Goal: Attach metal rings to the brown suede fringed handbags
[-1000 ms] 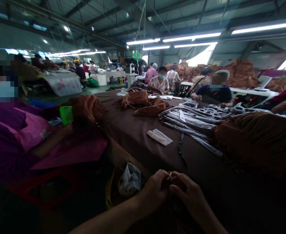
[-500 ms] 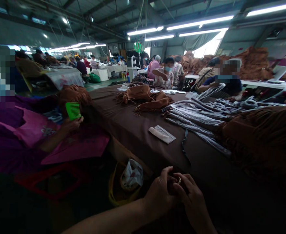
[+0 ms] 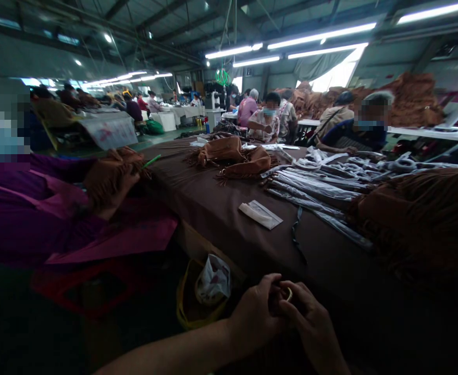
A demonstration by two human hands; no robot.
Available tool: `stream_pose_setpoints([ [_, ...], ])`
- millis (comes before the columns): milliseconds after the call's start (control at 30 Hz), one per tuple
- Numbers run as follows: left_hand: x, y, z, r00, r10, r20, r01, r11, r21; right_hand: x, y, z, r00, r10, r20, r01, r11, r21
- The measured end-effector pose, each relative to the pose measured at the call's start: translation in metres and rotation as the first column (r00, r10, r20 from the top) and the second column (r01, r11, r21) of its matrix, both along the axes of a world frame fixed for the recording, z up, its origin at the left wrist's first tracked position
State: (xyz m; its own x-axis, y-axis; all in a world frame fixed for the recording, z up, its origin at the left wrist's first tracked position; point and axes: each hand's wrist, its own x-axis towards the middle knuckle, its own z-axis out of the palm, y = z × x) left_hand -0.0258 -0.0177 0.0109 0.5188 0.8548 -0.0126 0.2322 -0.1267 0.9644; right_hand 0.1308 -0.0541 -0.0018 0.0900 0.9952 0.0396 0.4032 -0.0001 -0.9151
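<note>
Ring: small pale gold-toned ring (image 3: 290,295), partly hidden, at the meeting fingertips of both hands, over the near table edge.
Right hand (image 3: 312,315): thumb and forefinger closed about the ring.
Left hand (image 3: 254,312): fingers curled toward the ring; too dark to tell whether they grip anything.
Yellow-rimmed basket (image 3: 180,304): below the table edge, left of the hands; contains a white plastic bag (image 3: 215,276) with dark reddish marks, too blurred to read.
Tablecloth (image 3: 217,208): plain dark brown.
Packet (image 3: 260,214): flat, translucent, pale contents, beyond the hands; any lettering too small to read.
Twisted cord (image 3: 296,237): dark, just right of the packet.
Plastic-wrapped straps (image 3: 310,190): bundled, loops at the far end.
Fringed brown leather-look goods (image 3: 420,200): heaped at right, touching the straps.
Brown fringed bags (image 3: 221,149): two, mid-table.
Co-worker, left: purple sleeves, pink apron (image 3: 135,234); hand (image 3: 122,187) at a green comb (image 3: 151,160), seen edge-on, and fringed brown goods.
White table drape (image 3: 113,131): left background, reddish marks illegible.
</note>
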Motion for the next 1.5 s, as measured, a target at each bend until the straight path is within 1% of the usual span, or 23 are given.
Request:
stream_pose_setpoints([
  [167,-0.009,0.001,0.008,0.993,-0.101,0.061,0.100,0.995,0.011,0.002,-0.004,0.005,1.000,0.014,-0.014,-0.014,1.000,-0.025],
  [200,-0.011,0.002,0.010,0.992,-0.112,0.062,0.112,0.994,0.010,0.002,-0.005,0.006,1.000,-0.006,-0.010,0.006,0.999,-0.032],
  [300,-0.013,0.005,0.015,0.992,-0.115,0.044,0.115,0.993,0.001,0.004,-0.006,0.009,0.991,-0.127,0.036,0.129,0.990,-0.059],
  [367,-0.013,0.006,0.015,0.993,-0.111,0.035,0.111,0.994,-0.012,0.005,-0.007,0.010,0.986,-0.143,0.081,0.147,0.988,-0.046],
  [467,-0.012,0.006,0.011,0.992,-0.108,0.058,0.112,0.991,-0.067,0.005,-0.008,0.010,0.987,-0.083,0.138,0.082,0.997,0.015],
  [567,-0.013,0.005,0.007,0.990,-0.115,0.077,0.122,0.988,-0.094,0.005,-0.009,0.008,0.985,-0.055,0.161,0.046,0.997,0.056],
  [733,-0.016,0.006,0.004,0.987,-0.130,0.090,0.138,0.986,-0.095,0.004,-0.009,0.004,0.983,0.031,0.179,-0.047,0.996,0.082],
  [833,-0.016,0.005,0.002,0.984,-0.135,0.116,0.147,0.983,-0.110,0.007,-0.008,0.003,0.978,0.076,0.193,-0.091,0.994,0.069],
  [1000,-0.017,0.003,-0.001,0.985,-0.123,0.122,0.138,0.983,-0.121,0.008,-0.010,0.001,0.983,0.080,0.166,-0.090,0.994,0.054],
  [1167,-0.018,0.004,0.000,0.992,-0.082,0.099,0.098,0.982,-0.164,0.003,-0.008,-0.003,0.994,0.039,0.098,-0.043,0.998,0.034],
  [1333,-0.018,0.007,-0.001,0.989,-0.092,0.115,0.113,0.977,-0.184,0.001,-0.007,-0.003,0.995,-0.012,0.096,0.008,0.999,0.045],
  [1400,-0.018,0.008,-0.003,0.987,-0.101,0.122,0.125,0.971,-0.205,0.001,-0.007,-0.001,0.995,0.017,0.094,-0.020,0.999,0.033],
  [1500,-0.018,0.008,-0.004,0.986,-0.106,0.132,0.136,0.960,-0.246,0.002,-0.008,0.001,0.993,0.104,0.051,-0.104,0.995,-0.007],
])
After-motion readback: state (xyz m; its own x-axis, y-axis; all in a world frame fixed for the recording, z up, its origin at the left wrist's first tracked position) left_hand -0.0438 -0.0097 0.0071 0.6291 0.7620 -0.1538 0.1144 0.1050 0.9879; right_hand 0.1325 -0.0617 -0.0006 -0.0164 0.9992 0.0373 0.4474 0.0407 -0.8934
